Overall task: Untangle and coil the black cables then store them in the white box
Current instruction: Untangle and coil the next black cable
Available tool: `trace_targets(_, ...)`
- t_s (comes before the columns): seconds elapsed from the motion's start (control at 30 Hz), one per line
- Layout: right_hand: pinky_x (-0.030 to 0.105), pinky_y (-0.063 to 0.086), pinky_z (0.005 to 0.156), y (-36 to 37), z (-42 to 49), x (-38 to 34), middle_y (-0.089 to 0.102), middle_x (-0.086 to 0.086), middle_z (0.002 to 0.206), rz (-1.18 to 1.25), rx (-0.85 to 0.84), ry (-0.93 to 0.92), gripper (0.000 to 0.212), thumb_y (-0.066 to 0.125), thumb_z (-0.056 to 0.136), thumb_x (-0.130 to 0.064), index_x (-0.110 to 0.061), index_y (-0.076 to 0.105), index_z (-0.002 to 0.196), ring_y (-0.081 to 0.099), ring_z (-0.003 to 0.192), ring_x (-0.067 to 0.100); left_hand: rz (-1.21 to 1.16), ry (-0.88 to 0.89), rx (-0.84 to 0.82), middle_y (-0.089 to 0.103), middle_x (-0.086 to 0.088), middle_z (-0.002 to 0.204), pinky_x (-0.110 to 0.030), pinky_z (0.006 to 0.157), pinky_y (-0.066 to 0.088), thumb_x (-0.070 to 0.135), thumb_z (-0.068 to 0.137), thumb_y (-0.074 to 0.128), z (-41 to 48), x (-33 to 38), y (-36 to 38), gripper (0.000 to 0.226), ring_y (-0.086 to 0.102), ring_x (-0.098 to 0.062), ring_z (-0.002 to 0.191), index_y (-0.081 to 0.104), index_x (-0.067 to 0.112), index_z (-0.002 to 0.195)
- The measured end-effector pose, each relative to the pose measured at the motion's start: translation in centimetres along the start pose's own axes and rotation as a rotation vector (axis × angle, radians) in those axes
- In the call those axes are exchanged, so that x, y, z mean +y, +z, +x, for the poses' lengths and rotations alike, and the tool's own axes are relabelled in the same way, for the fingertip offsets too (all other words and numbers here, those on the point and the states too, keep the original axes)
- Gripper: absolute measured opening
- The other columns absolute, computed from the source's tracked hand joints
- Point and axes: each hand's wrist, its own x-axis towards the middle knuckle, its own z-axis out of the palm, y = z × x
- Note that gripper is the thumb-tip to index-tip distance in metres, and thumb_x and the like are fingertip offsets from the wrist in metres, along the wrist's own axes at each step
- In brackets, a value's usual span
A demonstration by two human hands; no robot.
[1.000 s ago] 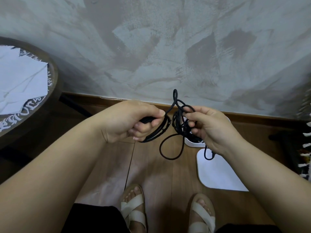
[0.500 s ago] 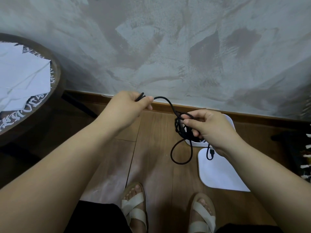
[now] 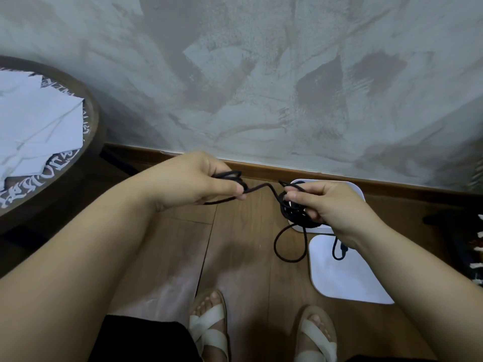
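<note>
A black cable [image 3: 271, 191] stretches between both hands above the wooden floor. My left hand [image 3: 193, 178] pinches a few short loops of it between thumb and fingers. My right hand [image 3: 324, 205] grips the tangled bundle [image 3: 292, 212], from which a loop [image 3: 287, 246] and a plug end [image 3: 341, 250] hang down. The open white box [image 3: 358, 190] sits on the floor by the wall, mostly hidden behind my right hand. Its flat white lid [image 3: 345, 273] lies on the floor just in front of it.
A round dark table [image 3: 88, 131] with white papers stands at the left. The grey wall and wooden skirting board [image 3: 261, 171] run behind the box. A dark fringed rug edge [image 3: 470, 246] shows at the right. My sandalled feet [image 3: 209, 325] are below.
My left hand pulled a strand leftwards out of the tangle, then came back down towards my right hand with short loops gathered in its fingers. The bundle in my right hand looks tighter.
</note>
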Motion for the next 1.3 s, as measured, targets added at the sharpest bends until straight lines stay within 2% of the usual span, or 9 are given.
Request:
trace_targets(0.17, 0.014, 0.041, 0.048, 0.2, 0.0, -0.2, 0.065, -0.011, 0.062, 0.035, -0.078, 0.017, 0.016, 0.058, 0.091, -0.01, -0.017, 0.072, 0.095, 0.054, 0.051, 0.003, 0.144, 0.003, -0.05, 0.038, 0.012, 0.041, -0.015, 0.044, 0.027, 0.038, 0.085, 0.063, 0.4, 0.5, 2.1, 0.019, 0.032, -0.003, 0.039, 0.075, 0.024, 0.081)
trace_targets(0.3, 0.018, 0.053, 0.055, 0.7, -0.3, -0.5, 0.067, 0.0, 0.101, 0.156, -0.228, 0.113, 0.04, 0.033, 0.092, 0.008, -0.012, 0.066, 0.104, 0.068, 0.068, 0.006, 0.171, 0.044, 0.089, 0.043, 0.016, 0.037, -0.012, 0.043, 0.027, 0.032, 0.092, 0.057, 1.8, 0.7, 4.0, 0.021, 0.041, 0.001, 0.039, 0.073, 0.021, 0.083)
trace_targets(0.53, 0.017, 0.055, 0.056, 0.3, 0.2, 0.0, 0.073, -0.007, 0.087, 0.328, -0.163, 0.103, 0.018, 0.054, 0.092, -0.004, -0.016, 0.067, 0.094, 0.069, 0.066, 0.007, -0.588, 0.093, 0.142, 0.027, 0.011, 0.039, -0.019, 0.041, 0.024, 0.025, 0.092, 0.048, 1.6, 0.2, 2.6, 0.022, 0.021, -0.005, 0.035, 0.06, 0.011, 0.08)
trace_targets(0.7, 0.027, 0.055, 0.068, 0.4, 0.6, 0.3, 0.07, 0.006, 0.096, 0.104, -0.055, 0.129, 0.024, 0.043, 0.095, -0.009, -0.017, 0.065, 0.091, 0.068, 0.081, 0.013, -0.762, 0.19, 0.077, 0.024, 0.011, 0.039, -0.02, 0.041, 0.023, 0.032, 0.089, 0.054, 1.1, 0.6, 2.3, 0.026, 0.019, -0.004, 0.034, 0.056, 0.01, 0.075)
trace_targets(0.83, 0.019, 0.039, 0.057, 0.0, 0.5, 0.4, 0.056, -0.006, 0.075, -0.539, 0.299, -0.233, 0.025, 0.068, 0.083, -0.034, -0.02, 0.054, 0.069, 0.052, 0.067, 0.005, -0.552, 0.232, 0.039, 0.028, 0.009, 0.043, -0.018, 0.043, 0.028, 0.036, 0.09, 0.054, 0.8, 1.5, 2.8, 0.029, 0.023, -0.007, 0.038, 0.058, 0.014, 0.072)
trace_targets(0.93, 0.018, 0.027, 0.053, -0.4, 0.3, -0.5, 0.042, -0.01, 0.081, -0.587, 0.41, -0.376, 0.031, 0.076, 0.075, -0.032, -0.021, 0.047, 0.074, 0.043, 0.066, 0.006, -0.47, 0.244, 0.091, 0.028, 0.009, 0.044, -0.019, 0.045, 0.028, 0.037, 0.09, 0.053, 0.7, 2.1, 2.5, 0.03, 0.024, -0.008, 0.04, 0.057, 0.013, 0.073)
trace_targets(1.13, 0.015, 0.027, 0.097, -0.9, -0.2, -1.4, 0.04, -0.018, 0.132, -0.566, 0.106, -0.442, 0.056, 0.062, 0.087, -0.018, -0.025, 0.039, 0.138, 0.036, 0.125, 0.004, -0.328, 0.251, 0.093, 0.029, 0.011, 0.044, -0.021, 0.047, 0.024, 0.026, 0.095, 0.046, 0.8, 2.8, 2.8, 0.027, 0.024, -0.006, 0.041, 0.057, 0.013, 0.074)
trace_targets(1.2, 0.003, 0.028, 0.093, -0.4, -0.4, -1.6, 0.043, -0.024, 0.132, -0.43, -0.171, -0.37, 0.057, 0.059, 0.091, -0.015, -0.027, 0.036, 0.141, 0.04, 0.119, -0.013, -0.341, 0.261, 0.1, 0.028, 0.011, 0.043, -0.023, 0.048, 0.023, 0.023, 0.096, 0.045, 0.9, 3.2, 3.1, 0.028, 0.024, -0.006, 0.041, 0.057, 0.014, 0.073)
trace_targets(1.3, 0.005, 0.041, 0.084, 0.6, -0.6, -0.9, 0.067, -0.013, 0.105, -0.345, -0.383, -0.307, 0.033, 0.057, 0.092, -0.011, -0.022, 0.057, 0.123, 0.059, 0.095, -0.012, -0.41, 0.254, 0.193, 0.028, 0.012, 0.042, -0.021, 0.046, 0.026, 0.023, 0.099, 0.042, 1.2, 3.4, 2.8, 0.03, 0.024, -0.006, 0.04, 0.055, 0.014, 0.073)
